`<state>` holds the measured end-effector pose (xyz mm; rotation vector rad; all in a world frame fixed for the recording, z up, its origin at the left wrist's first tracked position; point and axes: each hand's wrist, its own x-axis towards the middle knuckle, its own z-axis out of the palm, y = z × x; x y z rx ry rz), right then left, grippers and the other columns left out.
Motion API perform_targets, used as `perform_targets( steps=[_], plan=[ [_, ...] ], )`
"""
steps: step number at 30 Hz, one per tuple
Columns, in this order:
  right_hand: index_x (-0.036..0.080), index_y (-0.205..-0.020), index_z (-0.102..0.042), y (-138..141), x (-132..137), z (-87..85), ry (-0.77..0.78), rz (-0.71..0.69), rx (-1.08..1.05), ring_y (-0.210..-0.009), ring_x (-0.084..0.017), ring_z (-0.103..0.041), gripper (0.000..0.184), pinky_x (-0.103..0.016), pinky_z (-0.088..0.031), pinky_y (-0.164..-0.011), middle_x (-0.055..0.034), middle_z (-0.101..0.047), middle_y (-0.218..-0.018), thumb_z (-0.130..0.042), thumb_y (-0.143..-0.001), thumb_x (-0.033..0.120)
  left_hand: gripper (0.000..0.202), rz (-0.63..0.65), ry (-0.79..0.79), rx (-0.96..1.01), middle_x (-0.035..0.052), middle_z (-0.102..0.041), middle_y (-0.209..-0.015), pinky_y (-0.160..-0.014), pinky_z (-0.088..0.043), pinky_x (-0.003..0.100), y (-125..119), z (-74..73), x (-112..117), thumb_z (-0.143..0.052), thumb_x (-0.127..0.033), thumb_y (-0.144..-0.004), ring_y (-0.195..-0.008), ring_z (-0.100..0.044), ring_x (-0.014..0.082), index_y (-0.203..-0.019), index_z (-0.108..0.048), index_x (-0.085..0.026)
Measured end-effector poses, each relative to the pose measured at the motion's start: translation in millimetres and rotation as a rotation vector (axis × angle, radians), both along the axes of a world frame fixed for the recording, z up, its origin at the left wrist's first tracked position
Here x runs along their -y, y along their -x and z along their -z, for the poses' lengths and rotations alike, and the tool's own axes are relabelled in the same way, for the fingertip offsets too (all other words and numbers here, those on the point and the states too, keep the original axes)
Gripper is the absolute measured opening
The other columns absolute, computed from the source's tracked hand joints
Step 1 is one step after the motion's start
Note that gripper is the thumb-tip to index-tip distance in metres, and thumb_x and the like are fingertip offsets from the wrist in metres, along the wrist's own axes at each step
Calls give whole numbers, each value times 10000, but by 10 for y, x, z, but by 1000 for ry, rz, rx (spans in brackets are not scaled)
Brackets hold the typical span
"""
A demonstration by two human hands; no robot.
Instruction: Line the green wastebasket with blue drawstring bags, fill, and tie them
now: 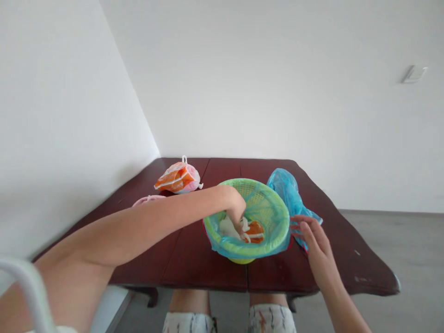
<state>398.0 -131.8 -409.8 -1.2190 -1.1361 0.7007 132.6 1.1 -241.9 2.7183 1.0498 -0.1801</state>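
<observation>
A green plastic basket (267, 203) stands on the dark wooden table (194, 259), lined with a blue plastic bag (291, 194) that spills out to the right. My left hand (236, 210) reaches down into the basket, fingers closed on a white and orange bagged item (255, 231) at the bottom. My right hand (314, 240) rests with fingers stretched out against the blue bag at the basket's right side.
A tied pink bag holding orange packets (178, 178) lies at the table's far left. Another pinkish bag (149, 200) peeks out behind my left forearm. White walls (69, 115) border the table's left and back. My knees (229, 319) sit under the near edge.
</observation>
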Motion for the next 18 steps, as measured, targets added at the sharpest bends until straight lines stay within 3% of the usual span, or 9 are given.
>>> perform_targets(
  steps=[1,3,6,8,9,11,13,14,18],
  plan=[
    [284,-1239,-834,-2,102,95,90,-62,-61,-1068,-338,-803,558,-459,-653,-936,-122,-855,-1194,-723,-1090,810,446,9,8,-32,66,-853,-817,-725,-524,376,108,-124,0,-1129,-578,-619,-778,-759,313,-874,-921,-277],
    [262,-1196,-854,46,278,202,234,-195,-185,-958,-315,-793,619,-435,-639,-879,-119,-856,-1067,-694,-1091,851,339,-6,-61,75,57,-892,-1010,-780,-512,369,395,-310,51,-903,-620,-944,-883,-777,287,-1049,-922,-298],
    [217,-1078,-862,200,421,175,301,-346,-369,-809,-244,-729,668,-374,-589,-791,-113,-832,-975,-696,-1087,865,396,-238,-195,469,64,-861,-1161,-897,-559,377,922,-245,211,-607,-593,-1162,-985,-774,260,-1185,-836,-271],
    [204,-1010,-849,312,433,91,272,-363,-459,-768,-204,-679,636,-331,-559,-749,-96,-806,-930,-777,-1059,834,494,-486,-188,717,117,-833,-1335,-1012,-592,428,1269,51,327,-595,-682,-1148,-1180,-774,307,-1298,-784,-251],
    [201,-992,-844,361,423,48,256,-357,-492,-755,-190,-656,609,-312,-547,-732,-82,-787,-894,-832,-1035,809,567,-599,-90,816,135,-827,-1358,-1033,-601,448,1423,246,380,-619,-758,-1114,-1238,-770,330,-1301,-774,-246],
    [199,-975,-838,436,391,-17,243,-355,-544,-725,-167,-618,570,-284,-522,-697,-56,-747,-821,-929,-981,761,715,-755,370,894,144,-856,-1189,-916,-634,459,1671,650,477,-648,-931,-1018,-1092,-804,345,-1163,-785,-244],
    [198,-947,-829,483,367,-46,247,-365,-580,-688,-145,-582,551,-267,-501,-672,-32,-710,-764,-995,-935,723,845,-760,803,948,146,-852,-1092,-867,-635,449,1808,1000,566,-621,-1042,-959,-981,-803,322,-1093,-806,-229],
    [199,-929,-821,498,362,-50,247,-365,-595,-679,-139,-569,543,-262,-494,-665,-23,-694,-746,-1014,-922,707,856,-733,928,1002,130,-842,-1050,-832,-622,409,1831,1139,608,-654,-1053,-934,-914,-784,283,-1062,-812,-222],
    [211,-907,-802,525,368,-36,227,-319,-667,-667,-115,-525,485,-246,-469,-653,2,-663,-743,-1071,-890,615,638,-659,1033,1280,30,-743,-865,-668,-472,232,1707,1447,755,-991,-778,-882,-689,-613,118,-958,-789,-177]
  ],
)
